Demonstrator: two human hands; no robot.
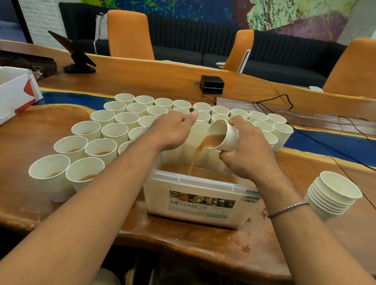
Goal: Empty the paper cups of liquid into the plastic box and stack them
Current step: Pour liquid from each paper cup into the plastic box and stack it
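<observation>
My right fingers (240,125) grip the tilted cup (226,138) over the box (156,199); tilting faster may splash the table (335,241). Left hand (172,130) curled, its grasp unclear.

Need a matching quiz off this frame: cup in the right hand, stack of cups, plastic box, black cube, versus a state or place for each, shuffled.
Things
1. cup in the right hand
2. stack of cups
3. plastic box
4. black cube

States or places
A. nested, standing on the table to the right of the box
B. on the far part of the table, beyond the rows of cups
C. tilted, pouring brown liquid
D. holds a pool of brown liquid

Pairs: 1-C, 2-A, 3-D, 4-B
</observation>
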